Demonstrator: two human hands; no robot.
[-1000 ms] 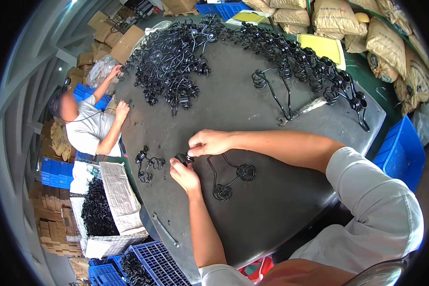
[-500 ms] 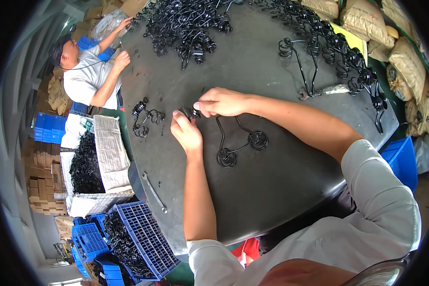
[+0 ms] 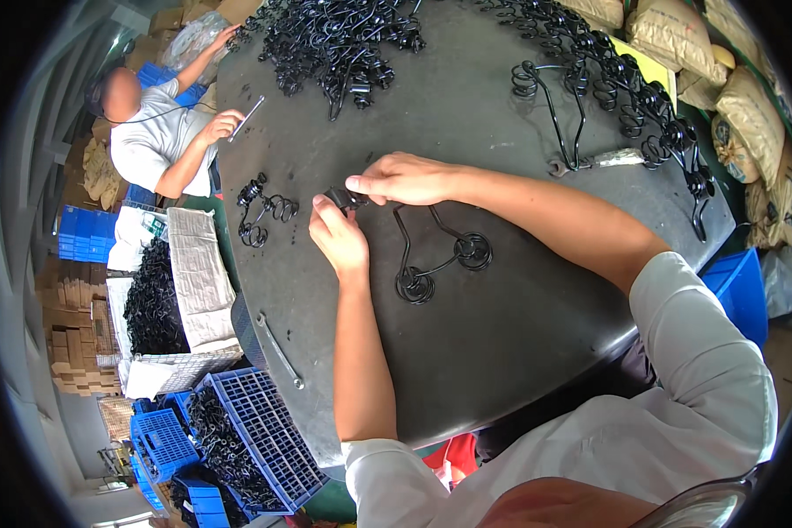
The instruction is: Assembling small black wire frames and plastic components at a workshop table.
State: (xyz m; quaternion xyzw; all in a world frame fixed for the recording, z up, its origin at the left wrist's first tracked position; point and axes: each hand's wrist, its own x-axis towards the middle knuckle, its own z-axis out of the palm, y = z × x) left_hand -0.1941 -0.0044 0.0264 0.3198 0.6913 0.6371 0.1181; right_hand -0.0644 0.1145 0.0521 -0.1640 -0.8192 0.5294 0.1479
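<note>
The left hand [image 3: 339, 238] and right hand [image 3: 402, 179] meet near the middle of the dark round table [image 3: 502, 352], fingers of both pinched on a small black clip [image 3: 341, 198] at the far end of a black wire spring [image 3: 436, 251]. The spring is a bent rod whose two legs run toward the near right, each ending in a tight flat coil lying on the tabletop. A finished spring [image 3: 262, 207] lies to the left. A heap of springs [image 3: 339, 40] sits at the far side.

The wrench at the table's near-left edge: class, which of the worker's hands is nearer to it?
Left. The left hand sits up-right of the wrench; the right hand lies farther off, beyond the left one.
</note>
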